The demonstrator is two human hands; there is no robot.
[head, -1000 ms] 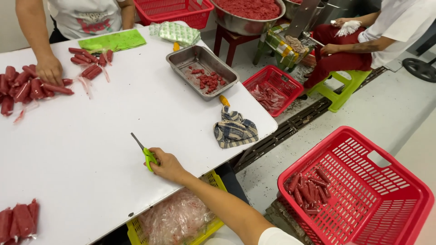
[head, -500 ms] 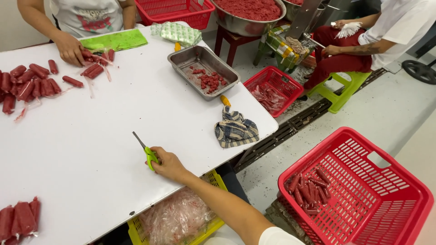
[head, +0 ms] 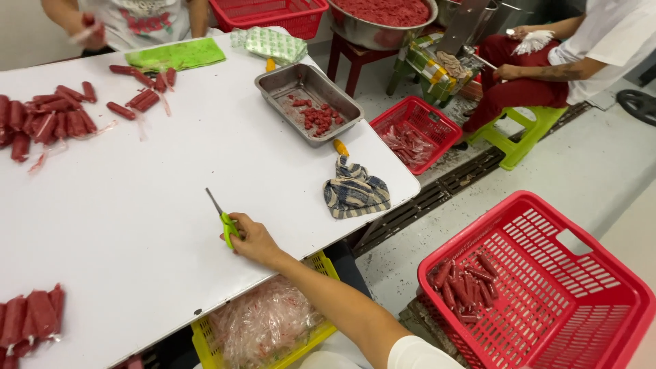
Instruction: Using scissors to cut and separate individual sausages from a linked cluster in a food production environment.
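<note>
On the white table (head: 137, 205), one right hand (head: 251, 239) grips one pair of green-handled scissors (head: 223, 217) — left hand unseen.

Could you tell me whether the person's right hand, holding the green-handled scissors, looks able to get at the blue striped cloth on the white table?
Probably yes: the right hand rests beside the blue striped cloth, with only bare white table between them.

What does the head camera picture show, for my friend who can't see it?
A person's right hand holds green-handled scissors on a white table. Red sausages lie at its far side, and a red basket sits on the floor.
</note>
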